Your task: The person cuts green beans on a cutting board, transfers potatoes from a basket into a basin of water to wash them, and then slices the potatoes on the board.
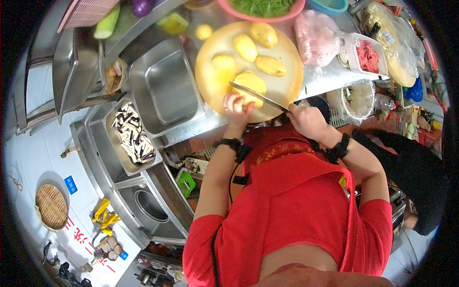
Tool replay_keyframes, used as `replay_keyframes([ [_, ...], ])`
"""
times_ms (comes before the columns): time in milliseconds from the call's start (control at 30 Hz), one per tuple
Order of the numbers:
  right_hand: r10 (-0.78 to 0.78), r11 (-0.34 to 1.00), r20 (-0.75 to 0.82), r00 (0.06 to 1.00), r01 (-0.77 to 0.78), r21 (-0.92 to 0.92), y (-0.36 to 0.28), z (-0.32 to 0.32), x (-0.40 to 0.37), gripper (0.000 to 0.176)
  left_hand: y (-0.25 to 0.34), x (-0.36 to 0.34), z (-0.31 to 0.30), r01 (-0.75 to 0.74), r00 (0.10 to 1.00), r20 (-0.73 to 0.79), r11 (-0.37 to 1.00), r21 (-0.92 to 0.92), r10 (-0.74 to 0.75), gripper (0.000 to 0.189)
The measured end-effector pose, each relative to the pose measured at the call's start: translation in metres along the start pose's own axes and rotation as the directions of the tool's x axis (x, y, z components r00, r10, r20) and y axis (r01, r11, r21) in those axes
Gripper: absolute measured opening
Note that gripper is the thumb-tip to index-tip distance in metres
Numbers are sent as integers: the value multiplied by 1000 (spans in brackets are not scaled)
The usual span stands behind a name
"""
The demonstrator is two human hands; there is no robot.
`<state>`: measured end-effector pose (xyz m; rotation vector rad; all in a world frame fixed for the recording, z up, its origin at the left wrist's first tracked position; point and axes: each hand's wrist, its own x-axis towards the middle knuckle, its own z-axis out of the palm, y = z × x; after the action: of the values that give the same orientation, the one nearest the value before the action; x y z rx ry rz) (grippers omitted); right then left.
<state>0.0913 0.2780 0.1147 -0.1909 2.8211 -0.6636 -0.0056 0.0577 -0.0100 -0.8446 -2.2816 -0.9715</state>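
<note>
A peeled yellow potato [249, 85] lies on the round cutting board [288, 95], near its front edge. My left hand [235, 106] rests against the potato's lower left side with its fingers curled. In my right hand [308, 120] is the handle of a knife [260, 96], whose blade lies across the potato and points to the upper left. Several more peeled potatoes, one of them long [270, 66], are spread over the back and left of the board. Part of the handle is hidden inside my right hand.
An empty metal tray [165, 86] adjoins the board's left side. Cut eggplant fills a pan [131, 134] by the sinks. Behind the board stands a pink basin [262, 15] of greens. Minced meat [367, 56] and bags are at right. A person in dark clothing [411, 172] is close by.
</note>
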Motion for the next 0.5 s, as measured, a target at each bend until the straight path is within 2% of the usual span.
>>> replay_keyframes([
  [133,13,1000,-21,1000,-13,21,1,21,8,16,-2,-1,0,-2,1000,14,1000,23,2,35],
  [200,19,999,44,999,-18,-42,7,52,27,16,0,-1,1,-12,1000,22,1000,18,11,35],
  [300,23,999,20,1000,-22,-44,2,49,40,17,-1,3,-1,-58,998,-27,998,23,58,34],
  [500,11,998,-1,1000,-11,64,-1,15,23,20,2,-1,-3,5,1000,21,1000,7,-5,30],
])
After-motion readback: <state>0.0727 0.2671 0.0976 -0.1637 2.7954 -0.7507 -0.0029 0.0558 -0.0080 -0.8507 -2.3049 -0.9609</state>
